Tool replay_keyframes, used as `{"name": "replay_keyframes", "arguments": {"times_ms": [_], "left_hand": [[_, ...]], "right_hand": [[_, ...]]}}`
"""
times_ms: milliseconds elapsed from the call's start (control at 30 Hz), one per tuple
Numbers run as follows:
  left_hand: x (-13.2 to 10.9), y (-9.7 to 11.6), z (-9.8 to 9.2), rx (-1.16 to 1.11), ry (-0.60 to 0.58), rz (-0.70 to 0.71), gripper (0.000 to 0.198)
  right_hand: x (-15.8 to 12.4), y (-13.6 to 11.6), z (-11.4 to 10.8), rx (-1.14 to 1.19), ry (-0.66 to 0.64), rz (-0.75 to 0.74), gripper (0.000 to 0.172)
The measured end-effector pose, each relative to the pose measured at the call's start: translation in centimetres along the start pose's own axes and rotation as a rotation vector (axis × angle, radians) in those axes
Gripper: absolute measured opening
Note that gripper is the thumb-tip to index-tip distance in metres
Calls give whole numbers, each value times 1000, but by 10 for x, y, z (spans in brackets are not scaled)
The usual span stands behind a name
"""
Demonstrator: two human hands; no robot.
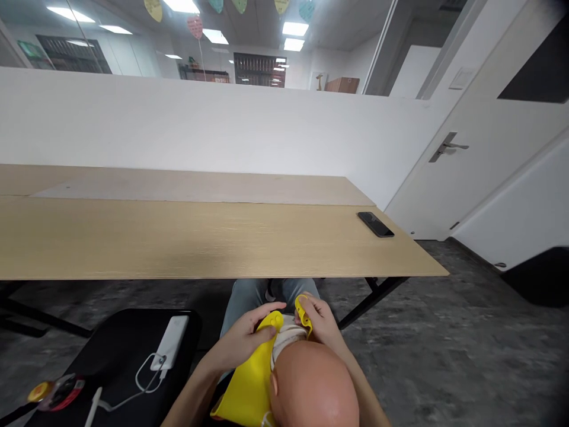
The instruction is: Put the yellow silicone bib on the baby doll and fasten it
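A bald baby doll rests in my lap with the crown of its head toward me and a whitish cloth around its neck. Beside the head lies a yellow bib, smooth like rubber. My left hand pinches one strap end of it, where round knobs show, between thumb and fingers. Across the doll's neck, my right hand grips the other yellow strap end, which curls up. The two ends are apart. The doll's face and body are hidden from here.
A wooden table stands ahead, with a black phone near its right end. On the black chair at left lie a white power bank with a cable and a roll of tape. A white door is at right.
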State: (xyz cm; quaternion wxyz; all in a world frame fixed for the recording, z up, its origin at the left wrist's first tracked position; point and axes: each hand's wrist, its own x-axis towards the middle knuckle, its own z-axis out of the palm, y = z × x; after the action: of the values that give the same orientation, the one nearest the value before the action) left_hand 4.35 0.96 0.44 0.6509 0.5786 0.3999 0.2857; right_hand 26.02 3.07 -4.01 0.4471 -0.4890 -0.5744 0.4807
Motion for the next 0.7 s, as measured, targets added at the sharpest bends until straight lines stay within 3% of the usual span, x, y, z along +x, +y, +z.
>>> {"name": "replay_keyframes", "arguments": {"times_ms": [100,200,300,367,533,700], "left_hand": [[-7,8,-7,149,-6,77,44],[-16,14,-15,247,-106,162,40],[-25,15,-21,325,-196,203,43],[-31,15,-23,361,-212,208,48],[-37,18,-20,443,-185,235,48],[-35,21,-12,493,-128,200,41]], "right_hand": [[-1,-5,0,-15,22,-18,49],[-2,-10,3,62,71,4,42],[-3,-15,5,186,133,1,43],[-5,-20,2,219,135,-8,34],[-21,-34,-22,-56,88,-52,8],[-49,-32,-48,-328,40,-29,13]]}}
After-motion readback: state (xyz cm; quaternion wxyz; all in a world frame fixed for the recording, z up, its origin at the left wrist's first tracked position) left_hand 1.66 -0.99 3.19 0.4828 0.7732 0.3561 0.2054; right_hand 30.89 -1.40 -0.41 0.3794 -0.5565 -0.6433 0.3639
